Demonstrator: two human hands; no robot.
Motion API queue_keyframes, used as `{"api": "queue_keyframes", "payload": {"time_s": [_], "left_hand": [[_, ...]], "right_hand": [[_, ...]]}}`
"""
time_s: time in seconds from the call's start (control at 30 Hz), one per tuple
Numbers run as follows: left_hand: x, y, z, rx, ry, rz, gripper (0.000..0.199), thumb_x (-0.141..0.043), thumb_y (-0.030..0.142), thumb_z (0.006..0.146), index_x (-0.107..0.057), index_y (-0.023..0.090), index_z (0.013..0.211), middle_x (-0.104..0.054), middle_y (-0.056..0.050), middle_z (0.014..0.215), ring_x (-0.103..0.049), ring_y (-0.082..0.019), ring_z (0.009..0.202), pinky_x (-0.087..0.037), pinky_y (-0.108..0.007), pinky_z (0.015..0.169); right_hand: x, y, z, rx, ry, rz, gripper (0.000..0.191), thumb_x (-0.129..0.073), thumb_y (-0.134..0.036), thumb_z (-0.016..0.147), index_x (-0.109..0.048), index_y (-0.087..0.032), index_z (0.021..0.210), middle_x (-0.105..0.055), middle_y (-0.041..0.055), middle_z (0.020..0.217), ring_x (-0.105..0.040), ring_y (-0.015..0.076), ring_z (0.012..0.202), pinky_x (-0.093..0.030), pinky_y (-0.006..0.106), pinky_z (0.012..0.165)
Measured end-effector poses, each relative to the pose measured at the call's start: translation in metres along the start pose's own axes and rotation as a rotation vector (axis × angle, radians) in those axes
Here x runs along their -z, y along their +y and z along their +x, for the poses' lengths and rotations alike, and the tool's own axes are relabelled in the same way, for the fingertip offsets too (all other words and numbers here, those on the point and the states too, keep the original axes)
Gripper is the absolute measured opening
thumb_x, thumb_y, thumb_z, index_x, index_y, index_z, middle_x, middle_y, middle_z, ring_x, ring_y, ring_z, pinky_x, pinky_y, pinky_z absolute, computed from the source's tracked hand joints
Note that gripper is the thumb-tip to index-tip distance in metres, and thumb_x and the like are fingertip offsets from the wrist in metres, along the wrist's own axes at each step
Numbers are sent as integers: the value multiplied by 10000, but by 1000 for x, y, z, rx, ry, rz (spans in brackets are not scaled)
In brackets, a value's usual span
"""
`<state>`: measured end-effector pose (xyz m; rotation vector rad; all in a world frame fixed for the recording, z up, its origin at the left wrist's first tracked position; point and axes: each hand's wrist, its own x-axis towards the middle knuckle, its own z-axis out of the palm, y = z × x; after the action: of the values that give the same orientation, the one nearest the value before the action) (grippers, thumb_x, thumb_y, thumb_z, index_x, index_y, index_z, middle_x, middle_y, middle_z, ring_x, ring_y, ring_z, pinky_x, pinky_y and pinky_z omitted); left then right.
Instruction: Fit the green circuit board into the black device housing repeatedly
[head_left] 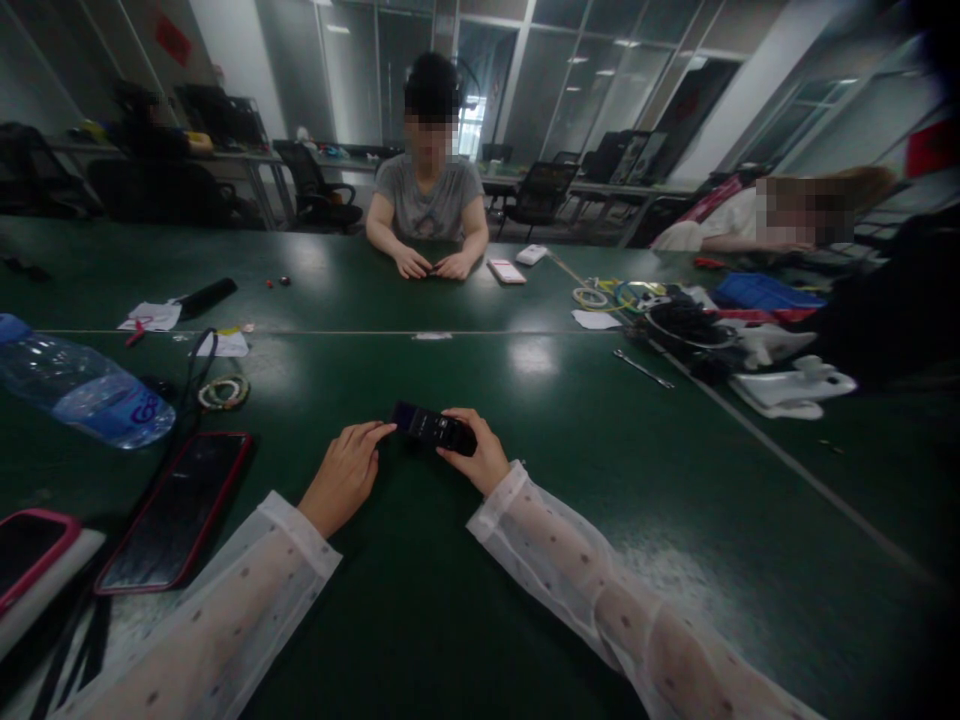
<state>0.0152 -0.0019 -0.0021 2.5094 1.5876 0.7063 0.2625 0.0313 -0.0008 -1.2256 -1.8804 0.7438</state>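
Above the green table, my right hand grips the right end of a small black handheld device with a screen. Fingers lie along its top edge and the thumb is below. White marks show on the dark screen, too small to read. My left hand reaches in from the left with its index finger stretched out to the device's left end. The other left fingers are loosely bent and hold nothing that I can see. Sheer white dotted sleeves cover both forearms.
Left of my arms lie a red-edged phone, a pink-cased phone, a water bottle and a bracelet. A wrench and cable clutter lie right. A person sits opposite, hands on the table.
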Motion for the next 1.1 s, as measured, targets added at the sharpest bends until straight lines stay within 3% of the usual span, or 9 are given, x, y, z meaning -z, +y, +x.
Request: {"api": "queue_keyframes", "payload": {"time_s": [0.4, 0.63, 0.83, 1.1], "left_hand": [[0, 1, 1, 16, -31, 1, 450, -399, 120, 927, -374, 245, 1358, -496, -83, 1296, -472, -241, 1167, -436, -440, 935], [0, 0, -1, 15, 22, -29, 569, -407, 154, 927, -205, 216, 1455, -477, -118, 1325, -476, -255, 1189, -442, -446, 939], [-1, -1, 0, 14, -10, -3, 537, -387, 157, 936, -246, 216, 1451, -490, -117, 1306, -470, -259, 1185, -437, -445, 941], [2, 1, 0, 27, -25, -25, 594, -389, 148, 940, -174, 263, 1482, -488, -96, 1304, -479, -243, 1157, -439, -425, 929]], "right_hand": [[-4, 9, 2, -41, 35, 110, 504, -724, -203, 714, -531, -275, 1175, -614, 32, 1094, -602, 218, 1011, -473, 431, 920], [-1, 6, 1, -58, 13, 104, 493, -713, -192, 724, -535, -280, 1175, -610, 32, 1116, -601, 220, 1035, -475, 453, 940], [0, 10, 1, -82, -22, 101, 504, -709, -201, 728, -528, -298, 1188, -587, 33, 1156, -583, 231, 1078, -483, 484, 933], [0, 9, 2, -66, -21, 80, 504, -718, -190, 718, -535, -300, 1174, -581, 33, 1145, -584, 231, 1059, -475, 482, 942]]}}
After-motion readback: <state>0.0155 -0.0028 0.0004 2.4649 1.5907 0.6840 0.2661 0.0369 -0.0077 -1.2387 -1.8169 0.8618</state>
